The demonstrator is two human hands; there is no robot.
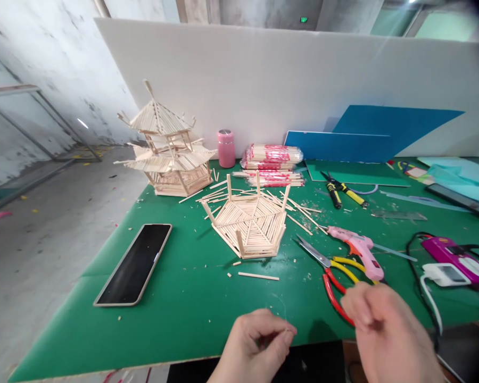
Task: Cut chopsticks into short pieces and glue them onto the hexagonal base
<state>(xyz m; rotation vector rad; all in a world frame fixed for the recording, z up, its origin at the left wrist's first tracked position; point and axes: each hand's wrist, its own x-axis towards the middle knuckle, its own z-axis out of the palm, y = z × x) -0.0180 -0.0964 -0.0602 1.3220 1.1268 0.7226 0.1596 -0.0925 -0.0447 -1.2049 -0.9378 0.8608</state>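
Note:
My left hand is at the table's front edge, thumb and fingertips pinched together. A fine pale strand rises from the fingertips; whatever else they hold is too small to name. To its right, my right hand is closed and somewhat blurred, with its fingertips hidden. It is nearest the scissors with red handles, which lie on the table. Ahead of my left hand lies a loose wooden stick. Beyond that stands a hexagonal stick base with several short upright posts.
A stick pagoda stands at the back left, near a pink flask and bagged sticks. A phone lies left. On the right are a pink glue gun, yellow-black pliers and a purple device with cables.

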